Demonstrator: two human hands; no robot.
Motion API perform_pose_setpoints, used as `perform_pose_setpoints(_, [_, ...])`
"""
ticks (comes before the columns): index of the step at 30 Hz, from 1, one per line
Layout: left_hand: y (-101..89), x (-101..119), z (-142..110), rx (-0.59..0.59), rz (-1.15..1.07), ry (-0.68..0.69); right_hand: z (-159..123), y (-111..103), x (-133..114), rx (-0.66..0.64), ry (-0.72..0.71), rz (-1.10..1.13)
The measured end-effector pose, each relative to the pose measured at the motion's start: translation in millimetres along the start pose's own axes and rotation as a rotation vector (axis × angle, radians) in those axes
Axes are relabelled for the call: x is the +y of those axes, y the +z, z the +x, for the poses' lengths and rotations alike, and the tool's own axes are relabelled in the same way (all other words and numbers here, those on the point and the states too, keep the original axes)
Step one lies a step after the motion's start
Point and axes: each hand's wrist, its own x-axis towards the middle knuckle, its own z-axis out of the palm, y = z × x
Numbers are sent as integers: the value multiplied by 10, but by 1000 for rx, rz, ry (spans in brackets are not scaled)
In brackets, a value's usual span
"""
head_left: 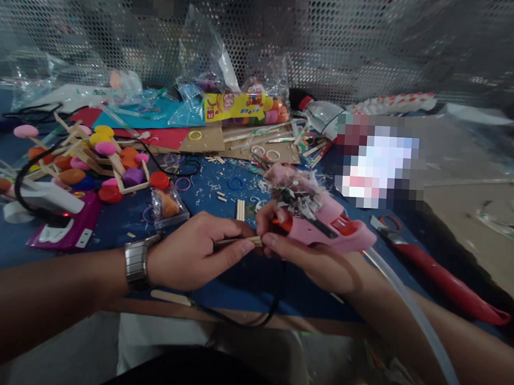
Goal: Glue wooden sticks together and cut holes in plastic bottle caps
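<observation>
- Between the two hands, above the front part of the blue surface (239, 286), thin wooden sticks (232, 242) are held nearly level, side by side; how many there are cannot be told.
- By the left hand (189, 252), the sticks are gripped between thumb and curled fingers, which seems to keep them flat against each other.
- By the right hand (309, 261), their other end is pinched with the fingertips, so that both ends appear steadied.
- In the same right hand, the pink glue gun (316, 218) seems to be hooked by its orange trigger (283, 222), probably so that it need not be put down; its nozzle is turned away from the fingers.
- From the back of the gun, a long clear glue stick (418, 316) is trailed over the right forearm.
- Just beyond the hands, more sticks (240, 210) are laid in a close row, within easy reach.
- On the left, stick frames with coloured round pieces (106, 148) are heaped behind a purple power block (72, 223), out of the hands' way.
- On the right, a red-handled tool (446, 274) is laid slantwise, beside the forearm.
- At the back, a yellow-labelled bag (238, 104) and a bottle (323, 114) are set near the mesh screen (334, 41).
</observation>
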Motion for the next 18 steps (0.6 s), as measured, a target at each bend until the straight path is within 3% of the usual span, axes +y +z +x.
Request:
perform_pose_setpoints(6, [11, 10, 4, -14, 11, -39, -8, -19, 52, 42, -41, -264])
perform_pose_setpoints(12, [21, -5, 10, -17, 35, -48, -5, -22, 77, 27, -81, -233])
perform_pose_setpoints(18, [17, 11, 26, 17, 35, -27, -5, -24, -21, 7, -46, -336])
